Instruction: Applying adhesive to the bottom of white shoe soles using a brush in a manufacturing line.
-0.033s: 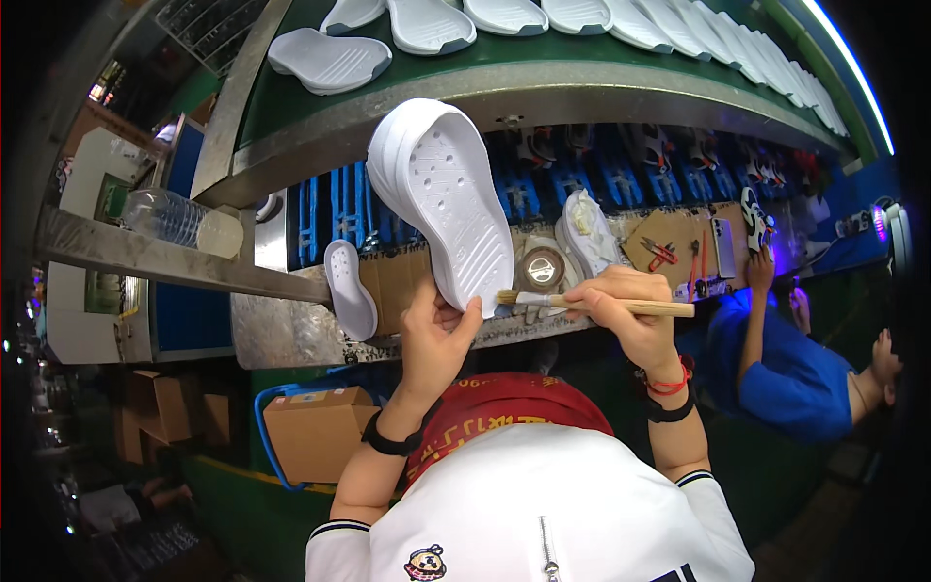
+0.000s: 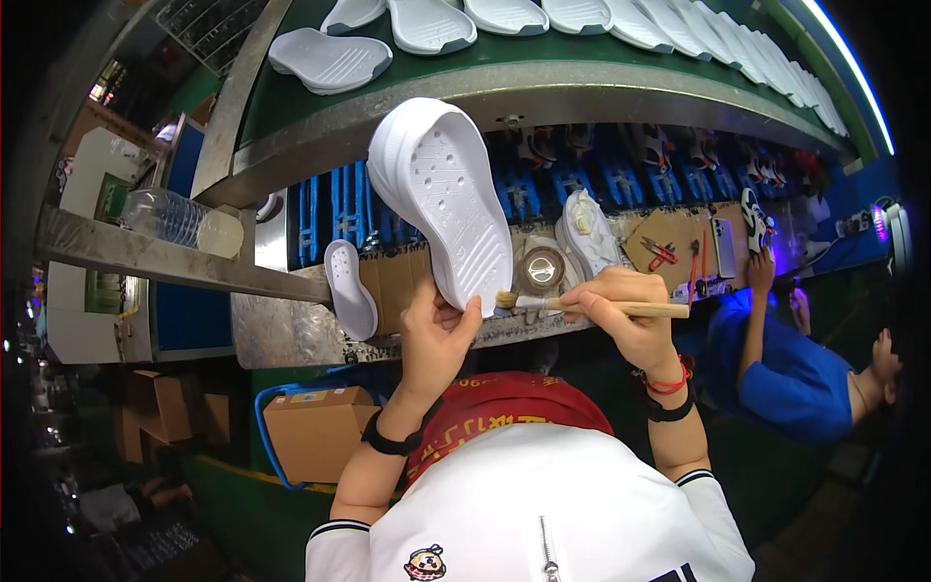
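A white shoe sole point(image 2: 451, 204) is held up, tilted, over the workbench, its holed and ribbed inner face in view. My left hand point(image 2: 436, 325) grips its lower end, thumb in front and fingers partly hidden behind. My right hand point(image 2: 621, 315) is closed round the wooden handle of a paintbrush point(image 2: 650, 309). The bristles are at the sole's lower right edge; whether they touch it I cannot tell. Behind the brush are a round tin point(image 2: 542, 269) and a white shoe point(image 2: 585, 233). Another white sole point(image 2: 350, 291) stands to the left of my left hand.
Rows of white soles point(image 2: 432, 24) lie on the green shelf above, edged by a metal rail point(image 2: 582, 82). Red-handled scissors point(image 2: 661, 255) and a phone point(image 2: 723, 247) lie to the right. A co-worker in blue point(image 2: 790, 369) reaches to a shoe point(image 2: 754, 221). A carton point(image 2: 318, 436) stands lower left.
The brush and my right hand have shifted very slightly left. My left hand and the sole look almost unmoved.
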Motion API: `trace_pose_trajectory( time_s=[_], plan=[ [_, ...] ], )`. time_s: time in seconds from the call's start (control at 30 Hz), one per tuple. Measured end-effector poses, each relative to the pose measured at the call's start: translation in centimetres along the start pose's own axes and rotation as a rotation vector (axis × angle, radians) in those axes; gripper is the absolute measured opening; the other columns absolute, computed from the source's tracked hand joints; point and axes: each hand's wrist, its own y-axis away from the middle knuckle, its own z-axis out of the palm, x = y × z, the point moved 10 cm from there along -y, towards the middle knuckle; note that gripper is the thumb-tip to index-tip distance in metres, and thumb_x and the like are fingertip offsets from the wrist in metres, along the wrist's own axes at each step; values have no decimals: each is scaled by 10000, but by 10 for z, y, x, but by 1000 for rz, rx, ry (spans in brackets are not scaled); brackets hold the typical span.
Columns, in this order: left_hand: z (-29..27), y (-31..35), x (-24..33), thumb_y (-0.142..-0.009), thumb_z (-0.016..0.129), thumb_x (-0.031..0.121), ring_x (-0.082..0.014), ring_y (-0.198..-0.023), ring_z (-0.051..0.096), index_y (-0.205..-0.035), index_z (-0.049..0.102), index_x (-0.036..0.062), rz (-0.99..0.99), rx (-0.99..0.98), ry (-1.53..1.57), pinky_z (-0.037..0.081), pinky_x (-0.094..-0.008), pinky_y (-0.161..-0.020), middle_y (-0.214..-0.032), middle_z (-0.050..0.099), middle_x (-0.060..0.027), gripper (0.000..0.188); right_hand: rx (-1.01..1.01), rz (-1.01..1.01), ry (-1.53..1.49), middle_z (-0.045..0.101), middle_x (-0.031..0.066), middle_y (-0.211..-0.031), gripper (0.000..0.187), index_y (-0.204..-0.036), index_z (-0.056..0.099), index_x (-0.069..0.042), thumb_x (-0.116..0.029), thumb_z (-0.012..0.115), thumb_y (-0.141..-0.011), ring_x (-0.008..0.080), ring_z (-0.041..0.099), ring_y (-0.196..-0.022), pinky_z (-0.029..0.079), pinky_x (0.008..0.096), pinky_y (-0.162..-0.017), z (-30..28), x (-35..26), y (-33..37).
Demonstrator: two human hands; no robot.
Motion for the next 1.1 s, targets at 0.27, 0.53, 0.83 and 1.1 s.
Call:
trace_pose_trajectory(
  time_s=[0.27,0.53,0.83,1.1],
  plan=[
    [2,2,-2,-823,608,11,-200,-838,663,-1139,472,-84,-11,-32,-18,549,-295,-740,-945,647,-185,356,21,-66,82,666,63,-641,107,-751,695,6,-29,598,-777,148,550,-515,422,272,-534,-4,-9,-4],
    [1,3,3,-823,601,7,-197,-855,659,-1138,467,-79,-7,-34,-18,545,-295,-749,-953,648,-187,354,-54,-171,122,656,57,-618,108,-750,697,-5,-21,592,-768,147,545,-507,416,283,-530,5,-17,-7],
    [2,4,2,-829,575,-39,-149,-876,629,-1183,422,-42,-42,-69,-32,518,-246,-758,-1006,614,-141,386,-110,-184,82,653,51,-609,108,-768,697,-2,-28,592,-771,141,551,-517,417,279,-532,9,-17,-4],
    [0,2,0,-835,574,-35,-155,-876,631,-1162,430,-36,-44,-68,-21,522,-247,-756,-1007,610,-147,358,-64,-164,4,649,61,-604,111,-760,696,-5,-25,588,-770,158,554,-513,417,287,-545,9,-18,-2]
  ],
)
